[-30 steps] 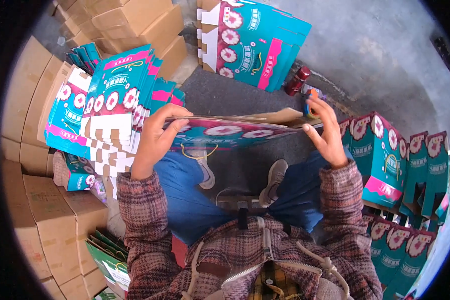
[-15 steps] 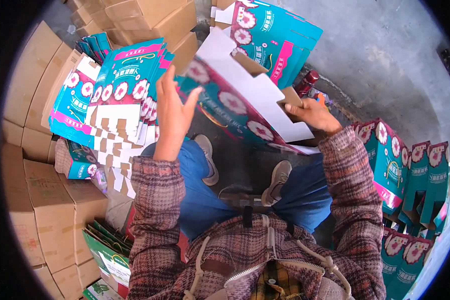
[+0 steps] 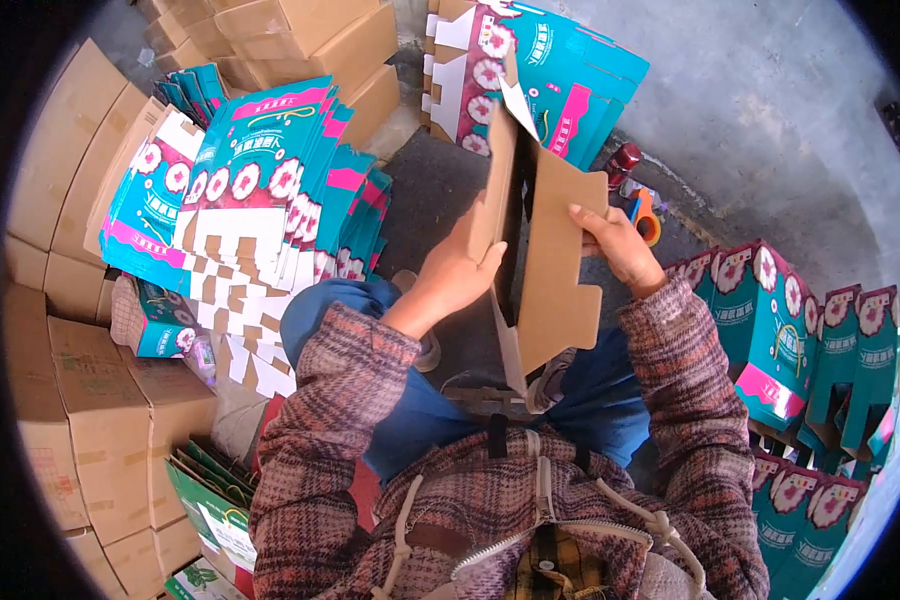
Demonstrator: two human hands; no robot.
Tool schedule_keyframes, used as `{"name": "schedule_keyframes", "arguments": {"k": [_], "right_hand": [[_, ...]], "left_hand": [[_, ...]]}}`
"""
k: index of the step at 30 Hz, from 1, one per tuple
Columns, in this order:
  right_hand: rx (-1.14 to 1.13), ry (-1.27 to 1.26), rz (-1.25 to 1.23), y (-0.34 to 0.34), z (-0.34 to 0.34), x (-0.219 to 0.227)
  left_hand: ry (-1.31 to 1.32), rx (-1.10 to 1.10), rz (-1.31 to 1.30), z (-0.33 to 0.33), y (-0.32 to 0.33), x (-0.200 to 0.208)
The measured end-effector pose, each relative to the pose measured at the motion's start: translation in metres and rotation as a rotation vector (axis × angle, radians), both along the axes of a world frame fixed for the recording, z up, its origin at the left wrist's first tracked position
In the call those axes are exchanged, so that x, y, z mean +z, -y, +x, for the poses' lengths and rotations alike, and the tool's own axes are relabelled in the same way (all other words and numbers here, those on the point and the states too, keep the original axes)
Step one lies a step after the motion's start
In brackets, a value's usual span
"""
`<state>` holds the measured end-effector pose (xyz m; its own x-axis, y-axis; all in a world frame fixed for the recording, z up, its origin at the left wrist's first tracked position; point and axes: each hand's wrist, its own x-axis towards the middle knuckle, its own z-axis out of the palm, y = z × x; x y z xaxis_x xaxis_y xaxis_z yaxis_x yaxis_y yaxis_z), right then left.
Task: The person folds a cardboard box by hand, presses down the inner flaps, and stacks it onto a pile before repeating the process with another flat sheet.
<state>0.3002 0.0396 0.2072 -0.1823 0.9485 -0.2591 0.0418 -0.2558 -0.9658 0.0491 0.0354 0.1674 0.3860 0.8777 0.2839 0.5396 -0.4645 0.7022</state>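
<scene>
Between my knees stands a partly opened carton point(image 3: 560, 265), its bare brown inner cardboard turned up toward me and a dark narrow gap between its two sides. My left hand point(image 3: 455, 275) grips the left panel, thumb on the inside, fingers hidden behind it. On the right, my right hand point(image 3: 618, 245) pinches the edge of the other panel near its upper flap, thumb on the brown face. A white flap juts up at the carton's far end. The printed outer faces are mostly hidden from view.
Flat teal-and-pink cartons point(image 3: 260, 150) lie fanned at left; another flat pile point(image 3: 585, 95) leans at the back. Erected cartons point(image 3: 770, 320) stand at right. Brown boxes point(image 3: 105, 430) line the left. A red bottle point(image 3: 625, 160) and orange ring-shaped object point(image 3: 648, 220) sit by the wall.
The carton has turned upright, showing its brown inside instead of its printed side, and its panels have spread apart. My left hand, open before, has moved right and taken hold of it.
</scene>
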Motion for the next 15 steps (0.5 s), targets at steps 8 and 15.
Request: {"name": "schedule_keyframes", "arguments": {"k": [8,15], "right_hand": [[-0.483,0.045,0.137,-0.035,0.113,-0.054],[-0.349,0.674,0.220,-0.040,0.094,-0.063]], "left_hand": [[-0.181,-0.180,-0.108,-0.007,0.020,0.020],[-0.457,-0.242,-0.124,-0.001,0.022,0.003]]}}
